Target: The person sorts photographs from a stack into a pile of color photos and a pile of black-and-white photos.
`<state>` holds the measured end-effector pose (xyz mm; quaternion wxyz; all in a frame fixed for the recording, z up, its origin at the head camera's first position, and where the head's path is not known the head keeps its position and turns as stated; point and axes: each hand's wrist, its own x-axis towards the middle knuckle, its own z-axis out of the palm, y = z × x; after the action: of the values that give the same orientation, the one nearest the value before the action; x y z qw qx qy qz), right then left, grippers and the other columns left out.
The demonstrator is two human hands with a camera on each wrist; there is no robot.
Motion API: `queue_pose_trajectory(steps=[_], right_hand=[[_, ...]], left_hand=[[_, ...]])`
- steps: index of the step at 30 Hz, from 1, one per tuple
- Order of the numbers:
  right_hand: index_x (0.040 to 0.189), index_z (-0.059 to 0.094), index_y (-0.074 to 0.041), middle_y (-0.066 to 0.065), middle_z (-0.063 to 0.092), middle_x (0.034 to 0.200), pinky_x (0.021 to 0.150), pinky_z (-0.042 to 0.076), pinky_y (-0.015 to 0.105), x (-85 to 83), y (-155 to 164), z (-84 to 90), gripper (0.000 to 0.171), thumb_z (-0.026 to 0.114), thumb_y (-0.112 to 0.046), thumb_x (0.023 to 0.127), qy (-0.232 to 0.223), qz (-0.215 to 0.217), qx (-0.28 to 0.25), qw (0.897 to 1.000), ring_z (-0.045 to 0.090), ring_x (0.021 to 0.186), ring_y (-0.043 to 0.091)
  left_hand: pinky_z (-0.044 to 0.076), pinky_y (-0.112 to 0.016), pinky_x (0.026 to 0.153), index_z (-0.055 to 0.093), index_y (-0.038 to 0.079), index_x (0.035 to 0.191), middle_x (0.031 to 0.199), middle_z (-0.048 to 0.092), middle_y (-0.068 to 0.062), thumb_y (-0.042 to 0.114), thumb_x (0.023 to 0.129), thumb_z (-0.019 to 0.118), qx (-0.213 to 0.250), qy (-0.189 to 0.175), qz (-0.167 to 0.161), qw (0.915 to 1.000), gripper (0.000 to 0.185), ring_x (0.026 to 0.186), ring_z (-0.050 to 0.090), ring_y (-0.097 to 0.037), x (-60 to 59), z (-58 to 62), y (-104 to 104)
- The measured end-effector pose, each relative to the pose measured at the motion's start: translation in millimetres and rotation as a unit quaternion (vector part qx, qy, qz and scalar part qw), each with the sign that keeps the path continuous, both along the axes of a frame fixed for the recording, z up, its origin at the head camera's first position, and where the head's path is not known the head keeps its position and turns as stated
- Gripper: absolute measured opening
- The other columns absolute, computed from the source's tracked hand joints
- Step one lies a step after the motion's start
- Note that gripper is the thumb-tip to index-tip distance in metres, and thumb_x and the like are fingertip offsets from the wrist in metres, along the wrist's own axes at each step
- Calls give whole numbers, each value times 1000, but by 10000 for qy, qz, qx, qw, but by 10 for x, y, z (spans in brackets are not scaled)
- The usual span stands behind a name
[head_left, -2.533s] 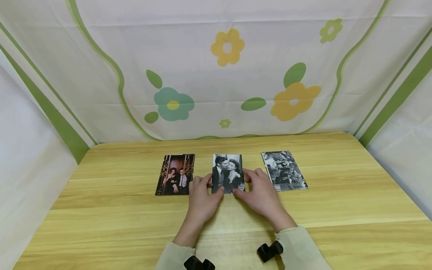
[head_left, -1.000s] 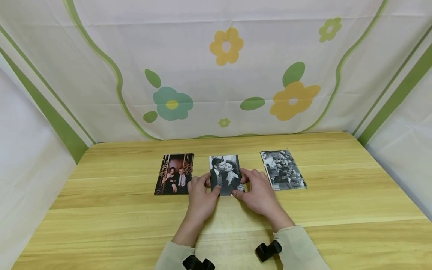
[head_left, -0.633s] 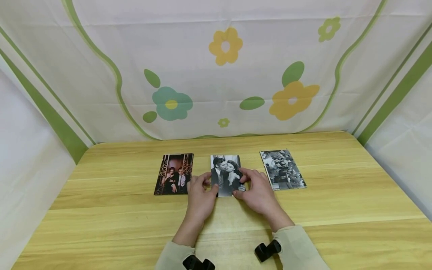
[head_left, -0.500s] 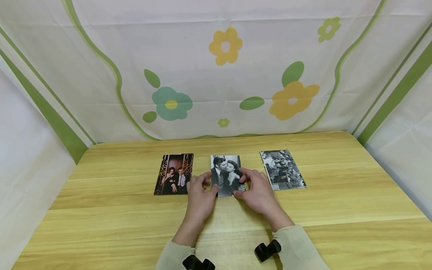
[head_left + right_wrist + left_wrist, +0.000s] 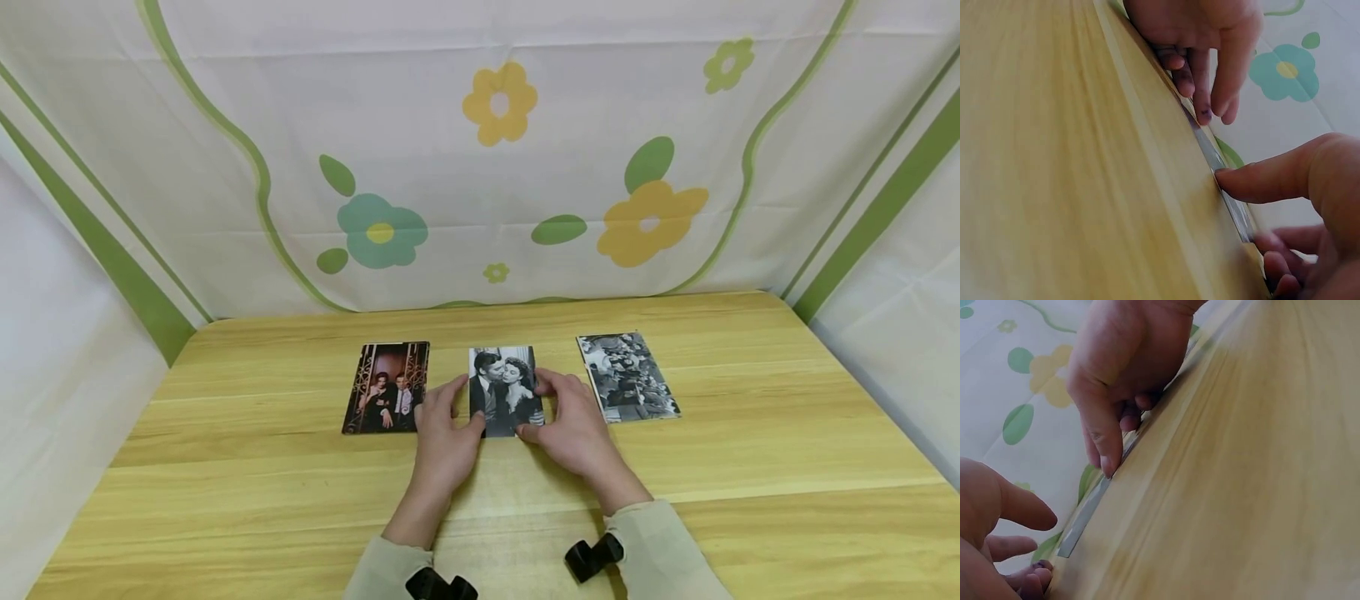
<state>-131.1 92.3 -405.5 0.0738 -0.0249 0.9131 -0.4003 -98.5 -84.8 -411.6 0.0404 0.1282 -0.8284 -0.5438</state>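
Observation:
A black-and-white photo card [image 5: 504,379] of an embracing couple lies flat on the wooden table between my hands. Beside its left edge is my left hand [image 5: 444,433], fingers loosely extended; in the left wrist view its thumb [image 5: 1032,511] stands apart from the card's edge. My right hand [image 5: 576,429] holds the lower right corner, with its thumb [image 5: 1241,182] against the near edge and fingers along the right side. To the left lies a colour photo card [image 5: 386,383] of two people. A black-and-white crowd photo card [image 5: 632,375] lies tilted on the right.
The wooden table [image 5: 247,500] runs back to a white cloth backdrop [image 5: 420,117] printed with flowers. White cloth also hangs at both sides. Black wrist cameras [image 5: 594,557] sit on the sleeves.
The middle card slid slightly left, then back right and a little nearer. My left index finger has straightened and drawn away from its edge. The side cards stay put.

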Motion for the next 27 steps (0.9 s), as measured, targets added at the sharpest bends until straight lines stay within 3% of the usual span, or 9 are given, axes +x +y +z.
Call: queue_pose_trajectory(steps=[3,5,9,15,19,24,27], right_hand=[[165,41,-12,13,53,158,112,47,60,-3,0,-2,103,93,-20,77,-28,-37,40,10000,55,129,35],[167,40,-15,13,51,161,107,50,59,-6,2,-7,104,93,-20,77,-20,-21,60,10000,56,127,35],[165,43,-20,9,60,151,95,53,50,-12,4,-13,102,93,-20,76,45,7,63,10000,57,119,30],[163,47,-21,10,65,126,82,48,37,-11,1,-11,98,94,-21,76,0,-55,-3,10000,55,110,25],[163,47,-19,13,62,127,85,50,40,-12,-1,-9,98,93,-20,77,-68,-158,-140,9998,56,111,27],[162,46,-8,17,55,147,110,48,57,-17,-9,-17,93,90,-28,83,-20,-296,27,9996,52,132,36],[160,47,-3,17,56,138,107,49,55,-14,-28,-25,90,85,-41,88,92,-209,389,9990,50,129,35]], left_hand=[[43,-37,92,54,8,155,146,64,-12,4,96,71,107,-11,-7,9999,62,112,48,-25,-3,-10,-3],[42,-35,91,52,8,157,149,66,-9,5,97,70,211,-30,17,9998,63,111,50,-24,-3,-13,1],[42,-35,90,52,8,157,149,66,-8,4,98,69,362,-19,59,9993,62,110,50,-23,-2,-14,5],[42,-38,92,51,5,155,149,66,-11,2,98,69,527,43,86,9986,60,112,50,-26,4,-7,6],[45,-49,102,52,-3,153,144,60,-19,3,93,74,-109,134,18,9998,65,122,44,-32,16,-6,50],[42,-54,103,58,-9,147,129,53,-24,6,82,85,-1000,270,-5,9946,71,120,37,-37,19,-18,104],[40,-54,99,59,-10,145,126,52,-26,7,80,86,-1178,284,37,9926,73,117,37,-38,13,-25,115]])
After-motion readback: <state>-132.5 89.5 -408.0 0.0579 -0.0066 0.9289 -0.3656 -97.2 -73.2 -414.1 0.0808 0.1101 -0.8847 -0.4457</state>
